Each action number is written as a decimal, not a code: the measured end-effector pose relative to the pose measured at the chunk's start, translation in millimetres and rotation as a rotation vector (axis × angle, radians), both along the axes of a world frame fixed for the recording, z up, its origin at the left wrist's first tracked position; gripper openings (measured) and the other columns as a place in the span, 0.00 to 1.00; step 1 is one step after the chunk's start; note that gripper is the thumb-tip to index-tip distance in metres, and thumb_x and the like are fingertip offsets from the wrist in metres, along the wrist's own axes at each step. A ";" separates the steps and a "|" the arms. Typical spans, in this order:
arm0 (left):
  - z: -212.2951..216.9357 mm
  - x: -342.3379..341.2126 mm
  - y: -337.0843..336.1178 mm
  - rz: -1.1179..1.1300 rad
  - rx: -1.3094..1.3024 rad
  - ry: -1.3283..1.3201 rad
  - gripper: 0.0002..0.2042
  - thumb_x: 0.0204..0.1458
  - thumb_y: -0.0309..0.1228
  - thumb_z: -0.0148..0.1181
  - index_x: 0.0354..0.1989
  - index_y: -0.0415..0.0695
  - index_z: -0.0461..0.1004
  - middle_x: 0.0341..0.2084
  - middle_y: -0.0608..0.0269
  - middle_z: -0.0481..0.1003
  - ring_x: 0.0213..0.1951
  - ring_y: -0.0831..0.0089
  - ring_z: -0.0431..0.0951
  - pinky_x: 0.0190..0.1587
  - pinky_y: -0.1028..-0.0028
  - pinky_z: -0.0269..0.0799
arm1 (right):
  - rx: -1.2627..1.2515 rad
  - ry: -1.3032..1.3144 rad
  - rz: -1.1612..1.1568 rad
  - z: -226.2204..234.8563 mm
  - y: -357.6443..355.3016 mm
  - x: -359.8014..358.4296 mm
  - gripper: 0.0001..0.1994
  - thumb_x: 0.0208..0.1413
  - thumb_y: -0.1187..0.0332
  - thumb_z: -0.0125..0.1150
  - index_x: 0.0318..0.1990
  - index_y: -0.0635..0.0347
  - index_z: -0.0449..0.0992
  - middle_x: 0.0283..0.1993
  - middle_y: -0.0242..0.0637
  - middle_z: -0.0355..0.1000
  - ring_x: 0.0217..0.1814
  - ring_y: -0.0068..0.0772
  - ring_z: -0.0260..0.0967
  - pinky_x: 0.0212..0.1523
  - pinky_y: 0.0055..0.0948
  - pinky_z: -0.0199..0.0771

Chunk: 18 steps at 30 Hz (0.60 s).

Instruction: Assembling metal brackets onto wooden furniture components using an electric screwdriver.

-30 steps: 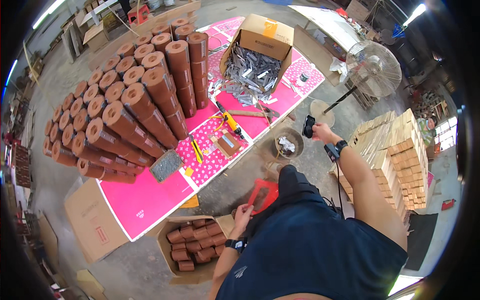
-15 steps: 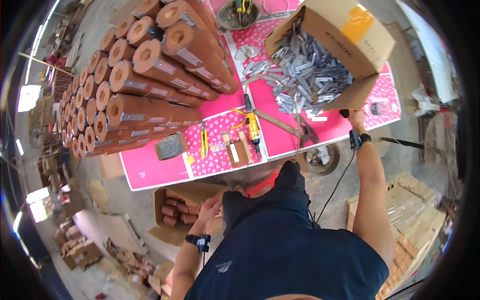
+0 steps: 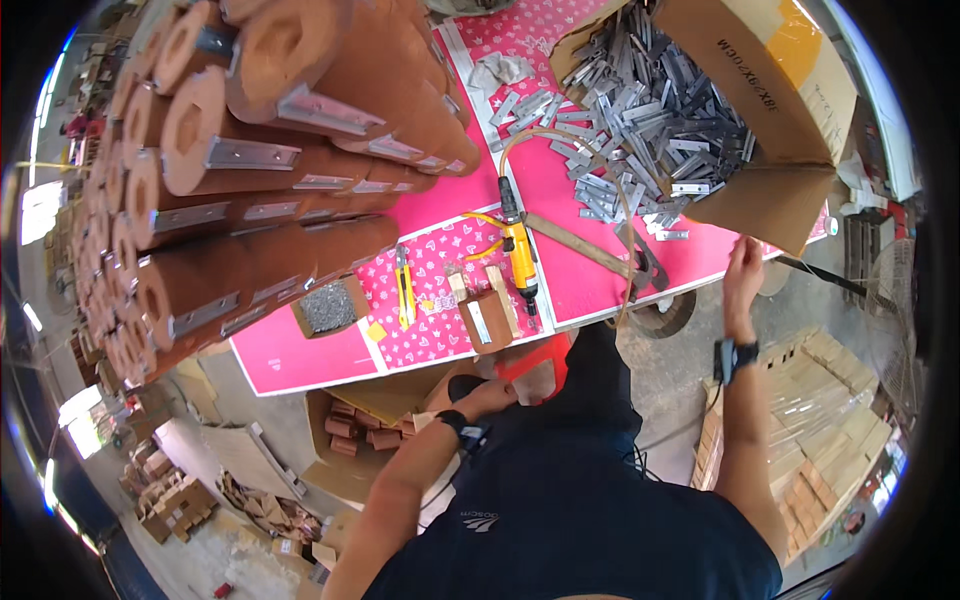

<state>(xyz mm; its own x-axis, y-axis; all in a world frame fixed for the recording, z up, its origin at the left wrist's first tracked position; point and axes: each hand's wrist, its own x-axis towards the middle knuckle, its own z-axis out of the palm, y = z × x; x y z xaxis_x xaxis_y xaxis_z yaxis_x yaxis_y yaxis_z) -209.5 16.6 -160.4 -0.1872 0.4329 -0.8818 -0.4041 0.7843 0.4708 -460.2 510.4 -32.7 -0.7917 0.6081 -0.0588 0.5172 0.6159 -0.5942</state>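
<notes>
My left hand is low in front of my dark trousers, its fingertips at the left side of a red plastic stool-like piece. Whether they grip it I cannot tell. My right hand is just past the table's front edge, below the lower flap of a cardboard box. Its fingers are curled together; anything inside them is hidden. The box lies tipped on its side, spilling many small grey metal plates onto the pink table.
Stacked brown cylinders with metal strips fill the table's left. Along the front lie a box of small grey metal bits, yellow-handled pliers, a yellow power screwdriver and a wooden-handled hammer. An open carton of brown pieces stands below.
My view has moved closer to the table. My left hand has gone right and up, from beside the carton to the red piece. My right hand has drawn back off the table edge.
</notes>
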 end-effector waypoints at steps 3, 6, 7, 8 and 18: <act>-20.3 11.1 35.2 0.085 0.052 0.148 0.23 0.53 0.44 0.60 0.46 0.34 0.74 0.41 0.44 0.79 0.44 0.50 0.80 0.47 0.60 0.74 | -0.043 0.172 0.431 0.6 -79.0 71.4 0.08 0.58 0.79 0.57 0.44 0.62 0.77 0.37 0.44 0.75 0.37 0.37 0.77 0.37 0.31 0.74; -52.9 35.5 52.1 -0.073 0.080 0.216 0.29 0.48 0.46 0.66 0.51 0.35 0.73 0.45 0.39 0.78 0.48 0.45 0.79 0.53 0.56 0.74 | -0.285 0.042 0.730 1.7 -178.7 70.8 0.10 0.55 0.78 0.61 0.44 0.61 0.77 0.38 0.44 0.74 0.39 0.40 0.77 0.39 0.34 0.76; -79.6 54.5 57.9 -0.211 0.123 0.232 0.31 0.44 0.47 0.70 0.53 0.37 0.74 0.46 0.37 0.77 0.49 0.44 0.79 0.55 0.55 0.74 | -0.232 0.059 0.837 -4.6 -199.0 64.2 0.10 0.54 0.78 0.62 0.44 0.61 0.77 0.38 0.44 0.74 0.39 0.43 0.76 0.40 0.34 0.76; -106.8 78.9 68.7 -0.191 0.153 0.270 0.38 0.41 0.48 0.72 0.56 0.32 0.70 0.48 0.33 0.75 0.52 0.41 0.76 0.56 0.54 0.72 | -0.172 0.078 0.935 -14.0 -210.1 56.7 0.11 0.53 0.78 0.62 0.44 0.61 0.76 0.37 0.44 0.73 0.39 0.47 0.75 0.40 0.35 0.76; -208.3 179.8 124.2 -0.213 0.296 0.140 0.41 0.54 0.46 0.60 0.73 0.42 0.50 0.55 0.34 0.70 0.54 0.43 0.75 0.51 0.50 0.73 | -0.184 0.149 1.156 -92.5 -203.5 39.6 0.12 0.50 0.65 0.67 0.42 0.55 0.78 0.42 0.37 0.74 0.44 0.38 0.76 0.41 0.34 0.80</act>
<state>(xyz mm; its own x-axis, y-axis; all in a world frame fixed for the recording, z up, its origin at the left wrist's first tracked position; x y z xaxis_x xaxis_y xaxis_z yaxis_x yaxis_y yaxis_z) -29.7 140.7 -368.6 -0.1756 0.7072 -0.6849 -0.1627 0.6653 0.7286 -420.6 307.0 -125.2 -0.8732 -0.4825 0.0687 -0.3734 0.5718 -0.7304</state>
